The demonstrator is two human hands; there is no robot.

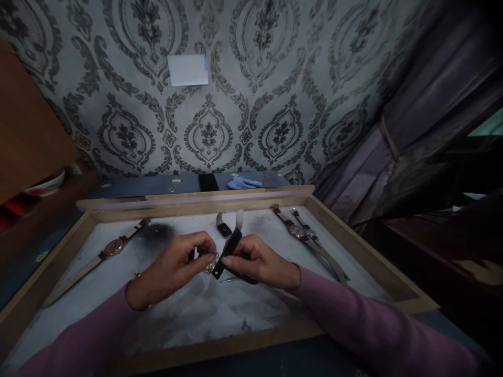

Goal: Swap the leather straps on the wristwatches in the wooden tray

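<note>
My left hand (183, 259) is closed, thumb and forefinger pinching a small gold-coloured watch (209, 268), mostly covered by the fingertips. My right hand (263, 262) grips a black watch strap (228, 253) between thumb and fingers. The strap slants upward from the gold watch, its lower end touching or very near it; whether they are joined I cannot tell. Below the hands a thin metal tool (227, 280) lies on the white surface. Just beyond them rests a square dark-faced smartwatch (223, 229) with a pale strap.
A wooden-framed tray (173, 209) surrounds the work. Inside, a brown-strapped watch (113, 247) lies at left and two watches (296, 231) (310, 233) at right. Behind the tray are a black phone-like slab (208, 183) and a blue cloth (244, 183). A purple curtain (365, 152) hangs at right.
</note>
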